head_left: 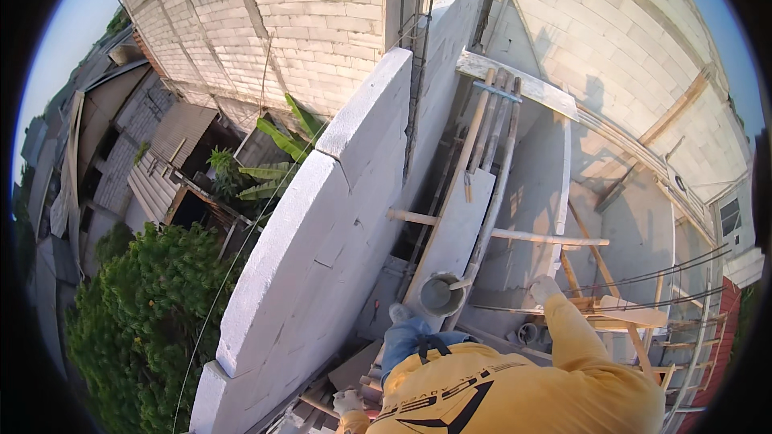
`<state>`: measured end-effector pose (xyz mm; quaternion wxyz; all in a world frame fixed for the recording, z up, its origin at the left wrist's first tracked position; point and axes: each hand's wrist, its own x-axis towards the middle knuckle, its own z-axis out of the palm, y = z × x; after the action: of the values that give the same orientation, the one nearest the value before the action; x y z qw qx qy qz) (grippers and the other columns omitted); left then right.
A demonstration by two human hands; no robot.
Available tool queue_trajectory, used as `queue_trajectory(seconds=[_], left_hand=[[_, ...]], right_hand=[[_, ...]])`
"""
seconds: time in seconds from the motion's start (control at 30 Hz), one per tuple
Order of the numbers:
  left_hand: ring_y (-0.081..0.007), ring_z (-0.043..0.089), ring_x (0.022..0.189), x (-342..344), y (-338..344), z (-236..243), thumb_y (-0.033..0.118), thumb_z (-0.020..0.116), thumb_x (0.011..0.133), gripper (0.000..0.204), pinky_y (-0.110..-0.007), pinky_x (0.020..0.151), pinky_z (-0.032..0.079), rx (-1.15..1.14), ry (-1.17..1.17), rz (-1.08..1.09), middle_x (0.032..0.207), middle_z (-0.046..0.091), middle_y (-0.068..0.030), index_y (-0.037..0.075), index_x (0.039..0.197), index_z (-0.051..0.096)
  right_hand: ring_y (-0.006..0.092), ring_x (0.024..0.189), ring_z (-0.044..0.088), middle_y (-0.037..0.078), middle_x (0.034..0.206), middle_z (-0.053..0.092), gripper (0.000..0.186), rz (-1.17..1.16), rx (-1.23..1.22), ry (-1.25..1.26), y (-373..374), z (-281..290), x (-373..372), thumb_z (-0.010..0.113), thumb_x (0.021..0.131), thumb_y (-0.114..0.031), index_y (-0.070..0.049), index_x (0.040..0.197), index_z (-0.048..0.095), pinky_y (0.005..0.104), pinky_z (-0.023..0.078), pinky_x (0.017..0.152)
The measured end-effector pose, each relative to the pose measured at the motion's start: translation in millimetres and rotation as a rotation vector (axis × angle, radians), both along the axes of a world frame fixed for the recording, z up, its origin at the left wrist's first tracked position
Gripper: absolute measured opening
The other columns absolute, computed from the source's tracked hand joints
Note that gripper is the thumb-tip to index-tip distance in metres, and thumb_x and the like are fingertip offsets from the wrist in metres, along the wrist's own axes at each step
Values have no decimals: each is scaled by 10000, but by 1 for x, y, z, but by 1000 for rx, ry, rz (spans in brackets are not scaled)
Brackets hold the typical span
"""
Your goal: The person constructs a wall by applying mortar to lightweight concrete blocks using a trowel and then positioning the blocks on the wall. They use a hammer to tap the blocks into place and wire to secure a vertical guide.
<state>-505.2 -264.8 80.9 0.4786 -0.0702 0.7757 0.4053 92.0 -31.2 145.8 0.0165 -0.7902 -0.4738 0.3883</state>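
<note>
My right hand [545, 289], in a pale glove, is curled at the lower end of a white block wall's edge [560, 217] on the right. My left hand [348, 402], also gloved, is low in the view near wooden poles and something red; its fingers look curled, and what they hold is unclear. Below me a grey bucket [441, 296] with a pale handle sticking out stands on a narrow white plank [458, 225], flanked by bamboo poles [503, 177]. My foot [400, 313] is just left of the bucket.
A tall white block wall [305, 249] runs along my left, with rooftops [169, 161] and trees [145, 313] beyond it. Ahead are a crossbeam [515, 84] and vertical rebar [414, 16]. Wooden scaffolding [643, 321] and stretched dark bars lie to the right, below a high block wall [611, 48].
</note>
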Motion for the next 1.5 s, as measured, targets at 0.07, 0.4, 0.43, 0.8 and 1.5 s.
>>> queue_trajectory(seconds=[0.07, 0.4, 0.43, 0.8, 1.5], left_hand=[[-228, 627, 554, 2, 6, -15, 47, 509, 835, 128, -341, 468, 525, -60, 49, -51, 724, 642, -121, 16, 908, 609], [-276, 657, 580, -3, 49, -12, 125, 514, 860, 152, -400, 498, 537, -118, -40, -100, 792, 679, -127, 67, 916, 643], [-279, 664, 588, 4, 56, -10, 135, 507, 864, 161, -401, 503, 541, -120, -39, -154, 801, 682, -132, 69, 918, 644], [-216, 615, 584, -31, 93, 9, 86, 515, 876, 106, -349, 468, 490, -57, -112, -148, 787, 652, -107, 93, 941, 599], [-247, 637, 551, 93, 227, 12, 53, 528, 851, 115, -374, 460, 515, -126, -52, -36, 786, 661, -113, 59, 934, 608]], right_hand=[[230, 686, 677, 118, 817, 685, 222, -201, 34, 105, 9, 24, -20, 485, 860, -73, -3, 979, 658, 368, 544, 634], [259, 739, 693, 147, 820, 693, 225, -127, 60, 104, 26, 47, -30, 529, 831, -93, -5, 959, 692, 355, 561, 691], [258, 741, 694, 157, 822, 694, 231, -141, 73, 91, 12, 0, 6, 527, 827, -95, -8, 965, 691, 360, 560, 688], [255, 810, 701, 102, 811, 725, 126, -35, 16, -68, -61, -33, 28, 630, 804, -137, -59, 795, 729, 395, 534, 752], [235, 875, 675, 74, 872, 698, 173, 152, -27, -66, 269, -9, 64, 563, 889, -159, -81, 895, 718, 377, 534, 722]])
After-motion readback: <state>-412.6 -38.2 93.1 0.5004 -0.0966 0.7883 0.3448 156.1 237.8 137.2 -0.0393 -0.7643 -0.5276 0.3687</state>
